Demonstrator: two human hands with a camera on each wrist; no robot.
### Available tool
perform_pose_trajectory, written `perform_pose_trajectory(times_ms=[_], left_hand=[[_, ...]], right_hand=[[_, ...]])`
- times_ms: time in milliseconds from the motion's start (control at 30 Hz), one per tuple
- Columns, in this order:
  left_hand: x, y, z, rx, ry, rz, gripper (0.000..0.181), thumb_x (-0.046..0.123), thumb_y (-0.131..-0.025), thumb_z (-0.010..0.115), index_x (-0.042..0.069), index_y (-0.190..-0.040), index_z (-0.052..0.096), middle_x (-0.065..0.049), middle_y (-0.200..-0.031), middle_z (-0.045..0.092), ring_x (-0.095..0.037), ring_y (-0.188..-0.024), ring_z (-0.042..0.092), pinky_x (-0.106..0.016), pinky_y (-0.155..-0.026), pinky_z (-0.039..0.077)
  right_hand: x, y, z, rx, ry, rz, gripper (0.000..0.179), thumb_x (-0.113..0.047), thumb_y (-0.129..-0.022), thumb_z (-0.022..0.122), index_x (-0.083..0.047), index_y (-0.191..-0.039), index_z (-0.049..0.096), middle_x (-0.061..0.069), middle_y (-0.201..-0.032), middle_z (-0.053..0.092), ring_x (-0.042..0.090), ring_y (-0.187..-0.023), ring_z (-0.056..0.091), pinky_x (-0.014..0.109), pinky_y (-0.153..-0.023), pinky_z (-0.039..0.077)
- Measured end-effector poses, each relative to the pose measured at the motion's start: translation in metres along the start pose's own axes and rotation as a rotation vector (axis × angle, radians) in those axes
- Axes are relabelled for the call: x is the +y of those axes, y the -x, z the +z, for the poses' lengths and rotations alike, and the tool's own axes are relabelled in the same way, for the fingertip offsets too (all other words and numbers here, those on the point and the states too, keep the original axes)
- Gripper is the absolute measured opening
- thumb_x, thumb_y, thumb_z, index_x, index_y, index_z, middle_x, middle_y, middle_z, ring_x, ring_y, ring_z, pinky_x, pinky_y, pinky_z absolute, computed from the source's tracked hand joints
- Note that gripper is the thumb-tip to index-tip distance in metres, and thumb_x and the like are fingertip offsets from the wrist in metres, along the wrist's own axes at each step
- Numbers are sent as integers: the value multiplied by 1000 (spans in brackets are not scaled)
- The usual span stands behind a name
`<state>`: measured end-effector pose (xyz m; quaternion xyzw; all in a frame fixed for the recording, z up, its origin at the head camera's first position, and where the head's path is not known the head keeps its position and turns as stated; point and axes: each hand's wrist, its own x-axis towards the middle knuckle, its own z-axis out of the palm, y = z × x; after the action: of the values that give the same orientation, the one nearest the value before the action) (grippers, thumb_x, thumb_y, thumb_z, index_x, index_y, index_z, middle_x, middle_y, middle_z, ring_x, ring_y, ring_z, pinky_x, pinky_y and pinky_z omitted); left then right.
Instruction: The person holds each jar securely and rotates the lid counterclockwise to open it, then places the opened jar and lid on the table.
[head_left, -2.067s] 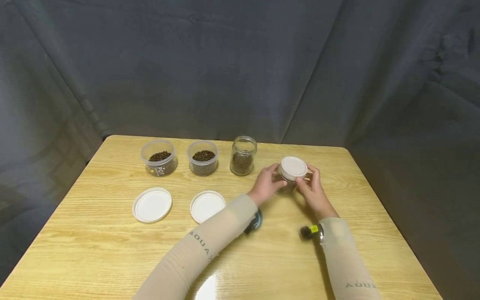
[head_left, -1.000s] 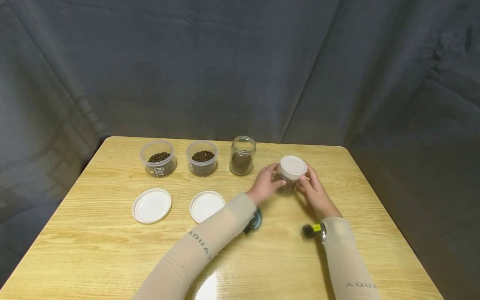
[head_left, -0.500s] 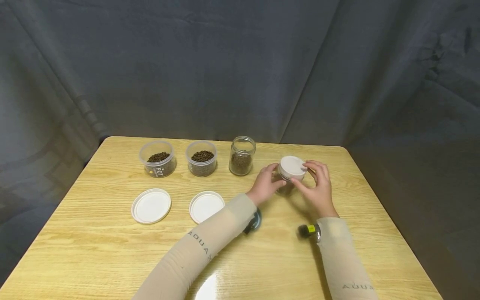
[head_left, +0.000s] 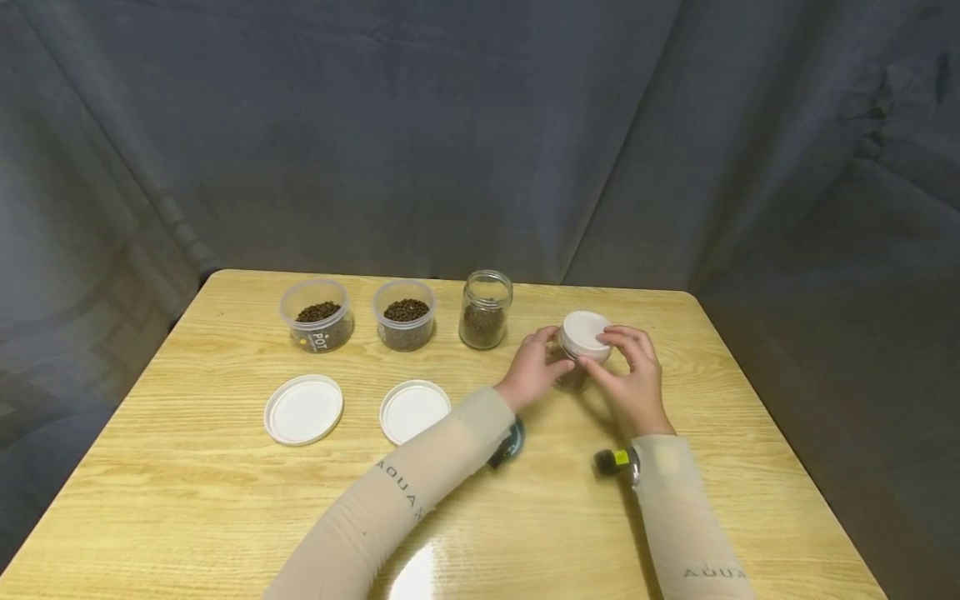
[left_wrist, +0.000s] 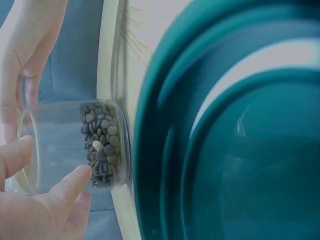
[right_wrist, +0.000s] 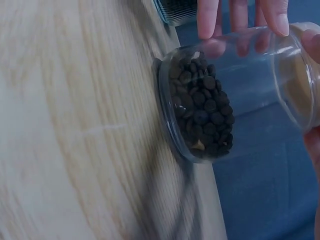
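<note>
A clear jar (head_left: 573,378) with a white lid (head_left: 582,332) on its mouth stands upright at the right part of the table. Dark brown pellets (right_wrist: 205,107), with a pale piece among them, fill its lower part. My left hand (head_left: 531,372) grips the jar's body from the left, its fingers spread along the clear wall in the right wrist view. From the right, my right hand (head_left: 634,385) pinches the lid, thumb at the near rim and fingers at the far right edge. Part of the jar is hidden behind both hands.
Left of the jar stand an uncovered glass jar (head_left: 483,323) and two uncovered plastic tubs, the nearer tub (head_left: 406,335) and the leftmost tub (head_left: 330,335), all holding brown pellets. Two white lids lie in front: one lid (head_left: 303,410) and another lid (head_left: 414,412). Dark curtains (head_left: 420,150) hang behind the wooden table (head_left: 525,517).
My right hand has shifted from low at the side of the jar and lid up onto the lid's rim and top edge. My left hand and the jar have stayed in place.
</note>
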<state>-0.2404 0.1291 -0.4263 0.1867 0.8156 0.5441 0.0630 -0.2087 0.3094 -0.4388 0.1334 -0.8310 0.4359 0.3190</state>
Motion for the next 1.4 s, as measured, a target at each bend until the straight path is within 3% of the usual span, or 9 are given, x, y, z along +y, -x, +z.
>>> perform_pose_trajectory(times_ms=[267,500,600,833,967,1100,1233,1400], left_hand=[[1,0,4,20,-1,-5,69,13,-93,74,-5,-150,39,-25,-145,48,-33,-121,59,-34,-100,54],[2,-1,9,48,-14,-14,73,18,-89,79,-4,-148,42,-24,-144,49,-34,-128,54,-40,-111,45],[2,-1,11,57,-8,-19,74,20,-88,80,-4,-148,42,-23,-144,49,-36,-132,50,-43,-114,42],[6,0,13,61,-14,-45,75,20,-90,79,-2,-150,40,-22,-145,48,-34,-133,50,-41,-114,42],[5,-1,14,64,-10,-42,74,19,-90,79,-2,-150,40,-22,-145,48,-34,-133,50,-42,-114,42],[4,-2,15,62,12,-54,74,19,-90,78,-1,-150,39,-21,-146,47,-34,-133,50,-41,-114,42],[4,-2,15,64,30,-68,73,19,-91,76,0,-151,39,-21,-147,46,-33,-134,50,-40,-114,41],[3,-5,14,71,58,-88,72,19,-92,75,1,-151,38,-20,-147,44,-32,-134,49,-39,-116,40]], right_hand=[[-2,0,2,21,-119,58,39,19,-71,82,14,-106,66,26,-125,55,15,-121,52,25,-113,41],[-4,1,0,28,-199,86,36,15,-73,83,9,-106,69,19,-126,57,17,-122,53,28,-114,41],[-7,0,-1,23,-212,75,36,16,-73,82,11,-106,68,21,-126,57,19,-122,53,28,-114,41],[-38,-11,-7,47,-232,1,32,25,-76,74,20,-105,63,28,-122,54,23,-120,55,31,-112,43],[-30,-11,-8,81,-264,1,33,27,-75,73,21,-106,63,31,-122,54,19,-119,55,31,-110,46],[-18,-9,-11,148,-260,5,34,28,-76,71,21,-108,63,19,-120,59,16,-116,57,25,-103,51],[-17,-6,-18,218,-242,22,27,23,-83,67,20,-109,62,0,-115,62,13,-112,58,20,-95,53],[-22,-1,-28,313,-248,100,12,5,-96,64,13,-105,65,-3,-103,65,9,-98,60,14,-81,54]])
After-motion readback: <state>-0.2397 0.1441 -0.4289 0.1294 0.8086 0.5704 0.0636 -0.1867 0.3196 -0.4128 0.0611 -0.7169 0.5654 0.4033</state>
